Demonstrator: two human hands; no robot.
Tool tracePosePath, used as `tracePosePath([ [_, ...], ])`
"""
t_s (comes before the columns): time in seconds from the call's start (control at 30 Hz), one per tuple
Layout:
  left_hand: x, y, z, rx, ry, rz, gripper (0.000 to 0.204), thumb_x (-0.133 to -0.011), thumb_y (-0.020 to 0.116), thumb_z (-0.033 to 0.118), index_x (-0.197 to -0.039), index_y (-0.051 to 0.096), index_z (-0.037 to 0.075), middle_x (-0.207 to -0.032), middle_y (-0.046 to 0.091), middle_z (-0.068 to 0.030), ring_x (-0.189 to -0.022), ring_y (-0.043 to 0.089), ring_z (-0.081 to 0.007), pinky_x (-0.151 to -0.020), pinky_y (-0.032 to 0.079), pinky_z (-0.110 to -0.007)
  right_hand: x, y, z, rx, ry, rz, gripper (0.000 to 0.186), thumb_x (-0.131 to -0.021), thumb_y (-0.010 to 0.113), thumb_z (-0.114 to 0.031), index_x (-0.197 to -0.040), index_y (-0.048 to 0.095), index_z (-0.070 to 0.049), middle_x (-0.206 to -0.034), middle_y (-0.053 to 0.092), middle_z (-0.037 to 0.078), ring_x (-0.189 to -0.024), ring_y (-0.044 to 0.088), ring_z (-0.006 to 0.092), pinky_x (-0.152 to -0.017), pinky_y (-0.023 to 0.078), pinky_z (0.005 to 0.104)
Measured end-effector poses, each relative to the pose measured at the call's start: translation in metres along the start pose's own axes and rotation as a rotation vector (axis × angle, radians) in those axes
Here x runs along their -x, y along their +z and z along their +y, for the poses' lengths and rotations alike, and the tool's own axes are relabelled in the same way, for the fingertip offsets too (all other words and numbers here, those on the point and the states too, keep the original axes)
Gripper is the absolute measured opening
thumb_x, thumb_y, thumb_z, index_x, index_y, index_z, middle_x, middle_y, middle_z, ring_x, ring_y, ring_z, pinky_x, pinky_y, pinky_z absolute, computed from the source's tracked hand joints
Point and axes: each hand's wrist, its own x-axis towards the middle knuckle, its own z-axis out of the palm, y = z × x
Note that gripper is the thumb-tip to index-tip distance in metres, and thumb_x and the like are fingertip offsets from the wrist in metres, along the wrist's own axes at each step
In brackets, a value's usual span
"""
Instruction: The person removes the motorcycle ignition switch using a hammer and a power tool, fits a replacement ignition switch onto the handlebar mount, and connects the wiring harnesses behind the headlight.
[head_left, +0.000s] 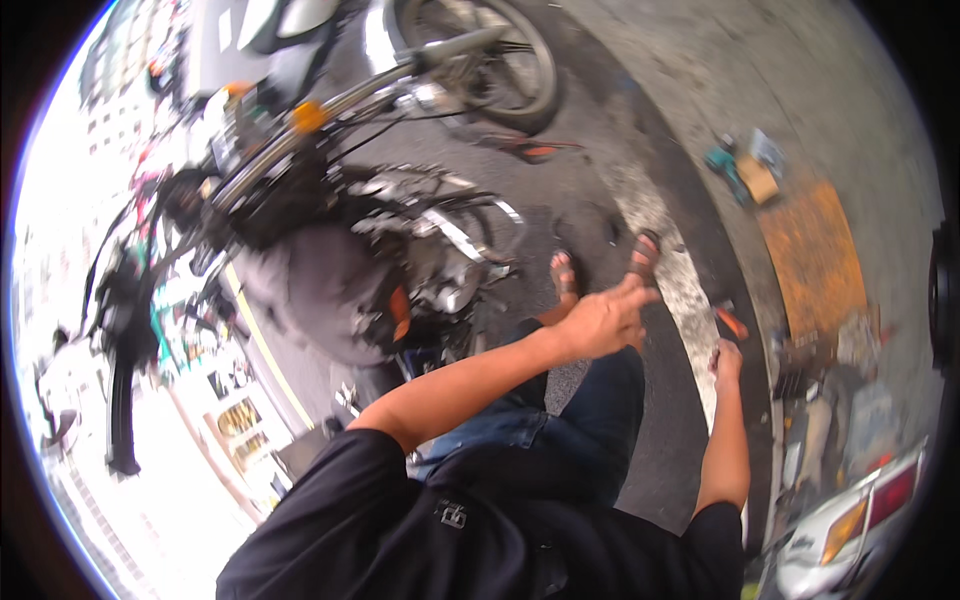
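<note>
My left hand [606, 320] reaches across in front of my legs, its fingers loosely stretched out and slightly blurred, with nothing visible in them. Further right and lower, my right hand [727, 360] is closed in a fist. Just beyond that fist shows a small orange-red and dark object [732, 321]; whether it is held or lies on the ground I cannot tell. A motorcycle [440, 260] stands to my left, its handlebar and an orange turn signal [309, 117] nearest the top. Its dark tank or seat [315, 290] lies left of my left forearm. Neither hand touches it.
My sandalled feet stand on asphalt beside a worn white kerb line [690, 325]. On the pavement at right are a rusty orange board [815, 260], a small cardboard box [757, 179] and a teal tool [724, 170]. Another vehicle's white tail [845, 540] juts in at lower right.
</note>
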Motion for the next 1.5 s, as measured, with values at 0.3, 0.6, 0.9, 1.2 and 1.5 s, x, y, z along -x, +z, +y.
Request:
tracePosePath([
  [0.3,0.263,-0.047,-0.026,0.06,-0.571,0.185,0.039,-0.084,0.066,0.029,-0.117,0.059,0.009,-0.086,0.067,-0.0097,-0.085,0.067,-0.0306,-0.076,0.051,-0.042,0.128,0.169,-0.088,0.385,-0.502,-0.501,0.015,-0.095,0.05,-0.014,-0.103,0.058,-0.005,-0.065,0.052,0.001,-0.046,0.048,0.0088,-0.038,0.041,0.0251],
  [0.6,0.495,-0.015,-0.067,0.474,-0.867,1.147,0.029,-0.085,0.065,0.023,-0.11,0.067,0.007,-0.099,0.07,-0.0131,-0.093,0.067,-0.0286,-0.083,0.052,-0.039,0.306,0.291,-0.087,0.928,-0.767,-0.826,0.014,-0.093,0.052,-0.012,-0.098,0.061,-0.002,-0.066,0.053,0.002,-0.05,0.049,0.0079,-0.044,0.04,0.0235],
  [0.9,0.8,0.043,-0.163,-0.036,-1.634,1.697,0.05,-0.084,0.067,0.034,-0.124,0.054,0.007,-0.115,0.06,-0.0197,-0.111,0.056,-0.0338,-0.094,0.044,-0.045,0.448,0.376,0.094,1.424,-0.694,-0.963,0.017,-0.092,0.056,-0.015,-0.102,0.061,-0.002,-0.068,0.055,0.001,-0.054,0.051,0.009,-0.048,0.041,0.0242],
  [1.2,0.862,0.019,-0.225,0.6,-1.648,1.37,0.098,-0.065,0.075,0.064,-0.136,0.044,0.004,-0.131,0.056,-0.0221,-0.124,0.053,-0.0349,-0.102,0.042,-0.045,0.516,0.472,0.236,1.567,-1.126,-1.542,0.021,-0.091,0.057,-0.014,-0.108,0.062,-0.002,-0.078,0.061,0.004,-0.065,0.056,0.0084,-0.058,0.047,0.0239],
  [1.5,0.845,0.07,-0.21,0.38,-1.543,1.452,0.08,-0.065,0.08,0.044,-0.132,0.051,0.01,-0.119,0.064,-0.0196,-0.109,0.062,-0.0362,-0.092,0.047,-0.044,0.552,0.466,0.236,1.684,-1.03,-1.336,0.029,-0.087,0.059,-0.022,-0.109,0.064,-0.003,-0.099,0.07,0.013,-0.094,0.067,0.0248,-0.083,0.052,0.0369],
])
